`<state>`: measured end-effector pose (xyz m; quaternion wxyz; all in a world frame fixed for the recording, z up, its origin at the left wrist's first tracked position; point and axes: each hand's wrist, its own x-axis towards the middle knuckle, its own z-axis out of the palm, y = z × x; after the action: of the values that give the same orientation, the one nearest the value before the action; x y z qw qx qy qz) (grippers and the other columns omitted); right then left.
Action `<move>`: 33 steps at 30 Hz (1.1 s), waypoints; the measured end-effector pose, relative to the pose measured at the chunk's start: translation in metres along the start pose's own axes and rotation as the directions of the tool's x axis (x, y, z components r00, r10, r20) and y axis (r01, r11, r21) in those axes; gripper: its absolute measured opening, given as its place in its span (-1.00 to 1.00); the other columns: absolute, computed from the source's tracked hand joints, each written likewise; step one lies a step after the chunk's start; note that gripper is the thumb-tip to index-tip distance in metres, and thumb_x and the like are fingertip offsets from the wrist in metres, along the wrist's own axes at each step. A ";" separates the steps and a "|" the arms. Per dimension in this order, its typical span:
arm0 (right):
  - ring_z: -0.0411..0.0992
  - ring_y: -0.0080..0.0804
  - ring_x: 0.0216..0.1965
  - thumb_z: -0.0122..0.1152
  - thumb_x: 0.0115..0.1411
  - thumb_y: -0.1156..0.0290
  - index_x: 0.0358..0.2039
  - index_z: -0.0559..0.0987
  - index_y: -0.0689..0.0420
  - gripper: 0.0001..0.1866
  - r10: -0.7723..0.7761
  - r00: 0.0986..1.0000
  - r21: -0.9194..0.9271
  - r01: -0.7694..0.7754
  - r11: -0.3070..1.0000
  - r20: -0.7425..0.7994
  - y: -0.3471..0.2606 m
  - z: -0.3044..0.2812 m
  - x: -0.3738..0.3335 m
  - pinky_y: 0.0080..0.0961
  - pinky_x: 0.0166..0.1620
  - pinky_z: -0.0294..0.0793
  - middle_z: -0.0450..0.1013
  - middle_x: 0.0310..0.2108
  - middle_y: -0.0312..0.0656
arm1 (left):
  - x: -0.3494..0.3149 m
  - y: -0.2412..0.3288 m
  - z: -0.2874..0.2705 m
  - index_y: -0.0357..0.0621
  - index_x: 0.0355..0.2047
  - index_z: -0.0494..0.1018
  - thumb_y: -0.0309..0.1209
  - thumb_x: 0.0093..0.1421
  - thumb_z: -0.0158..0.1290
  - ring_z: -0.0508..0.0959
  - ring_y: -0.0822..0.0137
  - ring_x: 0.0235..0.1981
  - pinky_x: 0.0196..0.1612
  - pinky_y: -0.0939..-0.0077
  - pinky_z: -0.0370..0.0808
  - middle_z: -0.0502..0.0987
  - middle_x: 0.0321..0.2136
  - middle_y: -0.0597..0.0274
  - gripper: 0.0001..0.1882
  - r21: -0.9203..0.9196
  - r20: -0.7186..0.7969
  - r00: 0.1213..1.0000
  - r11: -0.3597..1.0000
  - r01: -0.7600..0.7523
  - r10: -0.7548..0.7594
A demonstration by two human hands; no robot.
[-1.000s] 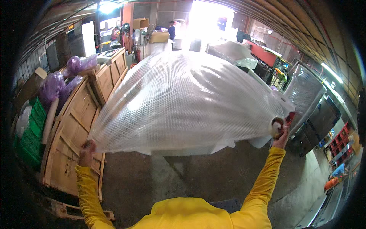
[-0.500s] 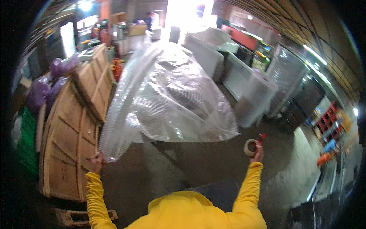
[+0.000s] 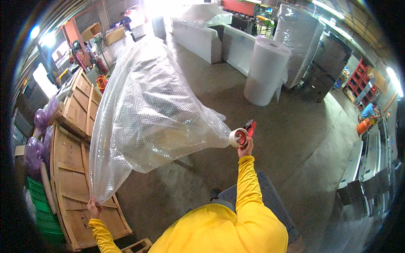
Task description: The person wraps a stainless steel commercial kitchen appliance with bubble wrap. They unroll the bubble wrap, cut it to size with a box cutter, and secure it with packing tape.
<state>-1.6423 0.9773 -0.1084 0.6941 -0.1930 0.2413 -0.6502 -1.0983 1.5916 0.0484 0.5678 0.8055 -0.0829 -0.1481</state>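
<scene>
A large sheet of clear bubble wrap (image 3: 147, 105) is spread out in front of me, billowing over the floor. My left hand (image 3: 94, 209) is closed on its near left corner, beside the wooden crate panels. My right hand (image 3: 246, 149) grips a red tape dispenser (image 3: 251, 127) with a whitish roll of tape on it. The sheet's right corner runs up to that tape roll; whether my right fingers also pinch the wrap cannot be made out. Under the sheet, whatever may lie there is blurred by the plastic.
Wooden crates (image 3: 69, 168) and purple plastic bundles (image 3: 34, 154) line the left, with a green crate (image 3: 44, 206) below. A bubble wrap roll (image 3: 266, 71) stands ahead right, near wrapped panels (image 3: 196, 40). A dark flat platform (image 3: 270, 198) lies by my right side. Two other people (image 3: 126, 22) work farther off.
My view has swung, and the bubble wrap now stretches from left to right between my hands. My right hand, with the tape dispenser, has come inward and up to the sheet's right corner.
</scene>
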 end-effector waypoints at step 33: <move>0.53 -0.34 -0.25 0.13 0.09 0.26 -0.20 0.58 0.23 -0.65 0.711 0.672 -0.432 -0.589 0.683 0.207 0.004 0.043 0.050 -0.38 -0.06 0.51 0.57 -0.26 -0.18 | -0.004 -0.015 0.013 -0.04 -0.59 0.31 0.02 0.25 0.01 0.28 0.50 -0.81 -0.76 0.56 0.20 0.29 -0.74 0.41 -0.54 0.010 -0.111 0.994 1.000 -0.012 0.013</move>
<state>-1.6119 0.9262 -0.0798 0.8707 -0.3209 0.2686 -0.2583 -1.1072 1.5866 0.0312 0.5688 0.8145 -0.0567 -0.0992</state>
